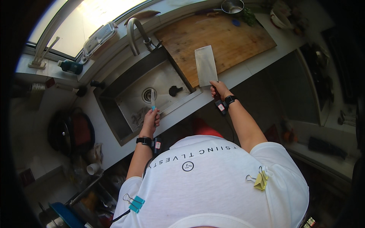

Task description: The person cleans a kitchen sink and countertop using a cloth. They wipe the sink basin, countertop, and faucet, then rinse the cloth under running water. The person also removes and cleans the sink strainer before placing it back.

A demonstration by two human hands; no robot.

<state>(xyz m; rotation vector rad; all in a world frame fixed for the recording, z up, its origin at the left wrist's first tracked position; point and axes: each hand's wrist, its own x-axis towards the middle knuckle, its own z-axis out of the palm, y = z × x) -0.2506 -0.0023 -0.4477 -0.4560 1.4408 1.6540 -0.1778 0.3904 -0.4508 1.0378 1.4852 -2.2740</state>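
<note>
Gripping a small, slim knife (153, 99) with a turquoise handle, the person's left hand (151, 121) hangs at the near rim of a rectangular stainless-steel sink (163, 78). The right hand (220, 90) is closed round a broad, grey metal cleaver (205, 65), its blade over the brown wooden cutting board (235, 40); from here I can't tell whether they touch.

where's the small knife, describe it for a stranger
Find the metal sink left of the wooden board. Over it, the left hand holds the small knife, blade in front of the drain. A narrow blade and turquoise handle distinguish it from the broad cleaver in the right hand.
</note>
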